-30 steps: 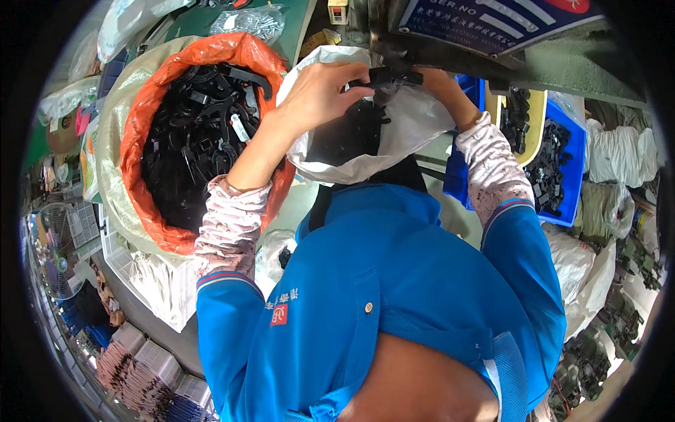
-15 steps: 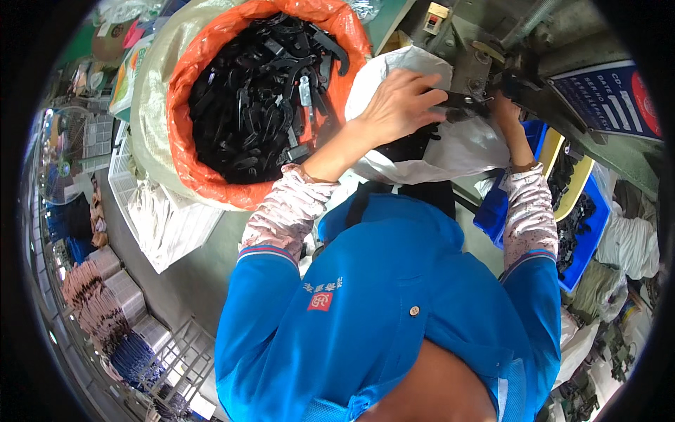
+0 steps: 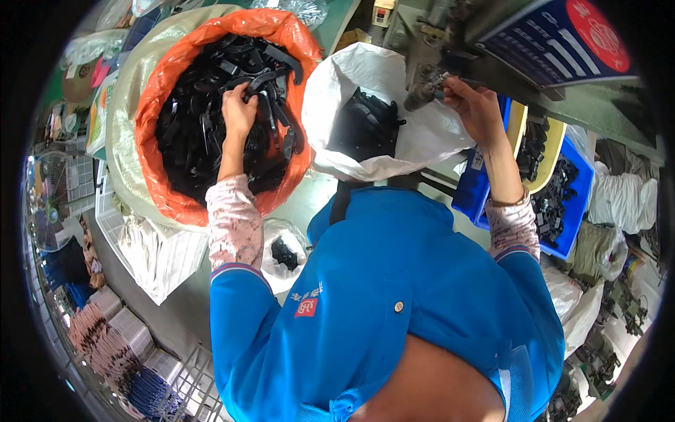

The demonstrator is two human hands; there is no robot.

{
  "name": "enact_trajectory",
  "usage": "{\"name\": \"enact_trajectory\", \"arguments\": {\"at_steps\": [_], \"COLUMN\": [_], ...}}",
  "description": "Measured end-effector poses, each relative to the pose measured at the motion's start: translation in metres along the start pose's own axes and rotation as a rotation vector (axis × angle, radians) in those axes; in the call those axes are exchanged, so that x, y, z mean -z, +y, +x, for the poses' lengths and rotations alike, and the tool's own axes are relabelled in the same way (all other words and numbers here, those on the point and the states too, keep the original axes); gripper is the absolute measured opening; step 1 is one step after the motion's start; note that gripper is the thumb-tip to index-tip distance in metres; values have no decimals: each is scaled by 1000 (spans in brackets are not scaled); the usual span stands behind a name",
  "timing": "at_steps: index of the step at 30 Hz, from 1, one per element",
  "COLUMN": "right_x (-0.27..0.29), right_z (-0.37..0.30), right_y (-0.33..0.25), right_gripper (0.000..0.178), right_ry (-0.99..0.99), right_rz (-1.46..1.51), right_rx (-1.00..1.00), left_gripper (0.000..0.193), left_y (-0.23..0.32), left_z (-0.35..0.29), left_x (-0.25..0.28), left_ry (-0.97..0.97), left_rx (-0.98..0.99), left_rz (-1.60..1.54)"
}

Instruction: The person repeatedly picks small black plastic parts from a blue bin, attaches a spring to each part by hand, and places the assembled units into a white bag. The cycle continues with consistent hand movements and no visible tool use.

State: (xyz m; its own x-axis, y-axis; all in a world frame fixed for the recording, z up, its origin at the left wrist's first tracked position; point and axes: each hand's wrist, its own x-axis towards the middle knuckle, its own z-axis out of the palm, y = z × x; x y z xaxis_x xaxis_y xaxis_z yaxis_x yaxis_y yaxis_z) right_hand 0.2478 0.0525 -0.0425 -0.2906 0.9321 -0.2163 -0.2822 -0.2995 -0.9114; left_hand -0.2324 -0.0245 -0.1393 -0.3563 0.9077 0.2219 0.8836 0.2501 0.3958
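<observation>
My left hand (image 3: 240, 111) reaches into the orange bag liner (image 3: 151, 116), its fingers curled down on the black plastic parts (image 3: 204, 119) heaped inside. Which part it grips is mostly hidden by the fingers. My right hand (image 3: 477, 109) is raised beside the metal machine (image 3: 427, 67), thumb and fingertips pinched around a small, light-coloured piece (image 3: 443, 79) too small to name. Between the hands a white sack (image 3: 327, 105) stands open, with more black parts (image 3: 365, 126) in it, just below the machine's tool.
At the right are a blue bin (image 3: 575, 204) and a yellow bin (image 3: 552, 158) with small dark pieces. A blue sign plate (image 3: 555, 49) overhangs them. A white crate (image 3: 179, 264) with white strips and a small white bag (image 3: 271, 271) stand lower left.
My left hand has left the machine and moved left into the orange-lined sack. The dark part held at the machine is no longer seen there. My right hand stays near the machine, pinching something small.
</observation>
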Motion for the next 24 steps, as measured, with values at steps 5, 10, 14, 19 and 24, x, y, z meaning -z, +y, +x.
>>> {"name": "enact_trajectory", "arguments": {"at_steps": [5, 10, 14, 19, 24], "right_x": [-24, -20, -46, -27, 57], "right_z": [-17, -11, -18, -32, -169], "right_y": [-21, -10, -3, 31, 10], "right_gripper": [14, 15, 18, 21, 9], "right_ry": [-105, -29, 98, 173, 413], "right_rz": [-61, 32, -290, -807, -885], "right_rx": [90, -69, 143, 908, 981], "left_gripper": [22, 39, 79, 42, 64], "left_y": [4, 42, 70, 103, 218], "left_z": [-22, -62, -105, -108, -152], "left_x": [40, 84, 88, 28, 25], "left_ry": [33, -41, -231, -450, -408], "left_rx": [226, 104, 205, 417, 424], "left_rz": [-945, -1452, -2230, -2537, -2439]}}
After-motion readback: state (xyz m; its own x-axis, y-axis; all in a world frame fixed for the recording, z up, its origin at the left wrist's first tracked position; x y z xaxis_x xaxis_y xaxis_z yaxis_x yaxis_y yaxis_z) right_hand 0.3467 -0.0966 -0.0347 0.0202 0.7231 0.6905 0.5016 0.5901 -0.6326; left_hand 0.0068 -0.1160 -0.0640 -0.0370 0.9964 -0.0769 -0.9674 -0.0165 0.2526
